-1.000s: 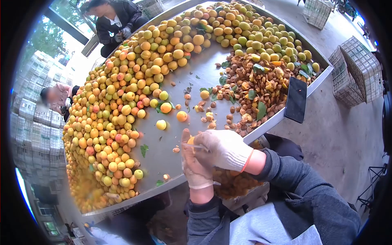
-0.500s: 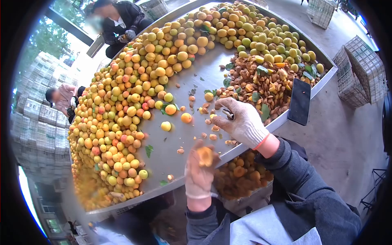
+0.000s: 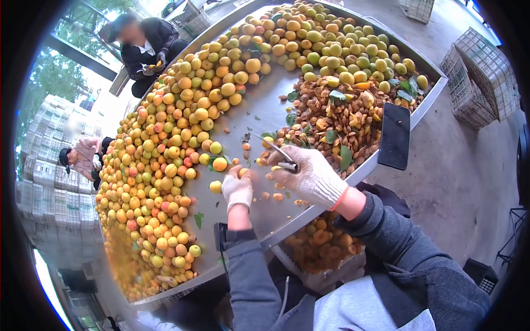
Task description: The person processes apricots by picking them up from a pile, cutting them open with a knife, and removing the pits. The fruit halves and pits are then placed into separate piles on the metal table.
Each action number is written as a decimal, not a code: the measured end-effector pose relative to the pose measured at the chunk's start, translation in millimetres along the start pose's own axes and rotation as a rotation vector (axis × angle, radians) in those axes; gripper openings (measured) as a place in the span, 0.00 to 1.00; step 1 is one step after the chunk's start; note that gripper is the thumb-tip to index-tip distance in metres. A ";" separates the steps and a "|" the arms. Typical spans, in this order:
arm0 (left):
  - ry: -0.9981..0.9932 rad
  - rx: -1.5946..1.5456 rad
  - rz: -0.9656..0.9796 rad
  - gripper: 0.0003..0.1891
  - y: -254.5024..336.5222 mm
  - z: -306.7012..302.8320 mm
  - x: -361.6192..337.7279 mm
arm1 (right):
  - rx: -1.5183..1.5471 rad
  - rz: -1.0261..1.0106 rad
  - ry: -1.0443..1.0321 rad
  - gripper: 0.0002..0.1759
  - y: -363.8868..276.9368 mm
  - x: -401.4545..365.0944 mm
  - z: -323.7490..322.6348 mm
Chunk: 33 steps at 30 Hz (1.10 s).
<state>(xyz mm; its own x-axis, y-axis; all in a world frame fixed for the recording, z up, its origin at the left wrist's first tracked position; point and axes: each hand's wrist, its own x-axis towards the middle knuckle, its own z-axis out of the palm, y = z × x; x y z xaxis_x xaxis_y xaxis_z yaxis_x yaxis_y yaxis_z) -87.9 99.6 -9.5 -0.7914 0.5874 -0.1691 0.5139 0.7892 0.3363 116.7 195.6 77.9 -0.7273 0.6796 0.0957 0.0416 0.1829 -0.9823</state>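
My left hand (image 3: 238,190), in a white work glove, reaches over the metal table with its fingers closed on a yellow apricot (image 3: 243,172). Two more apricots, one orange (image 3: 220,164) and one yellow (image 3: 215,187), lie just left of it. My right hand (image 3: 312,175), gloved too, grips a thin metal tool (image 3: 271,145) with a slim shaft pointing up and left. Beyond the right hand is a heap of brown apricot pits (image 3: 323,124) mixed with leaves. Below the table edge, a crate holds opened apricots (image 3: 319,245).
Whole apricots (image 3: 165,160) are piled along the table's left and far sides. A phone (image 3: 394,136) rests on the right rim (image 3: 422,113). Plastic crates (image 3: 480,77) stand on the floor at right. Two people (image 3: 144,47) sit at the far left side.
My left hand has moved up and left from above the crate, no longer holding the opened apricot, and has closed on a whole one. The right hand still holds the tool, its shaft now more visible.
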 end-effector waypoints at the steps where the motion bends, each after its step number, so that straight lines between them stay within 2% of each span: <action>1: -0.153 -0.639 -0.016 0.21 -6.6 1.4 -8.9 | 0.003 0.001 0.003 0.11 -3.1 -2.3 0.2; 2: -0.302 -1.278 -0.034 0.22 -13.9 1.9 -17.1 | 0.050 0.073 -0.054 0.10 -9.1 -5.0 0.4; 3: -0.294 -1.277 -0.036 0.22 -11.0 -7.4 -33.5 | 0.098 0.143 -0.116 0.09 -13.0 -7.7 2.4; 4: -0.326 -1.478 0.074 0.23 1.2 -25.2 -59.1 | 0.102 0.139 -0.127 0.09 -9.1 -10.1 7.4; 5: -0.353 -1.676 0.193 0.25 8.9 -37.0 -79.8 | -0.001 0.035 -0.137 0.09 -0.6 -12.3 14.1; 6: -0.336 -1.678 0.192 0.25 9.2 -40.9 -92.7 | -0.104 -0.071 -0.147 0.08 5.0 -15.2 20.5; 9: -0.346 -1.955 0.119 0.26 3.5 -44.3 -118.4 | -0.241 -0.104 -0.221 0.09 -8.0 -28.0 27.7; 11: -0.324 -1.971 0.144 0.26 5.4 -44.6 -129.4 | -0.268 -0.162 -0.298 0.11 -8.0 -34.7 30.4; 15: -0.252 -1.992 0.199 0.25 5.4 -35.3 -131.6 | -0.350 -0.172 -0.321 0.12 -6.9 -40.7 36.2; 22: -0.069 -1.901 0.115 0.25 15.2 -36.3 -137.4 | -0.416 -0.173 -0.293 0.12 1.3 -38.2 47.0; 24: 0.100 -1.609 0.027 0.25 20.3 -37.8 -144.9 | -0.441 -0.163 -0.309 0.12 -1.0 -37.1 48.4; 25: 0.101 -1.607 0.023 0.25 18.5 -36.7 -147.2 | -0.456 -0.144 -0.336 0.10 -3.4 -34.5 46.9; 27: 0.214 -1.170 0.242 0.27 16.9 -34.8 -150.3 | -0.495 -0.121 -0.384 0.08 -1.5 -32.5 44.6; 31: 0.201 -1.233 0.273 0.29 19.1 -41.2 -153.2 | -0.415 -0.164 -0.407 0.09 0.9 -35.0 44.6; 33: 0.013 -1.736 0.176 0.26 21.0 -39.8 -149.9 | -0.268 -0.130 -0.321 0.10 -1.2 -36.4 47.7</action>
<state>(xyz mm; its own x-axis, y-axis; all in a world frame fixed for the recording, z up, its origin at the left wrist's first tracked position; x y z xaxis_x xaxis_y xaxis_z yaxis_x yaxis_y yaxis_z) 28.4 21.0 59.8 -0.7766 0.6297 -0.0207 -0.3277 -0.3756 0.8669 110.5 136.8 67.9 -0.9128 0.3907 0.1193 0.0809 0.4593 -0.8846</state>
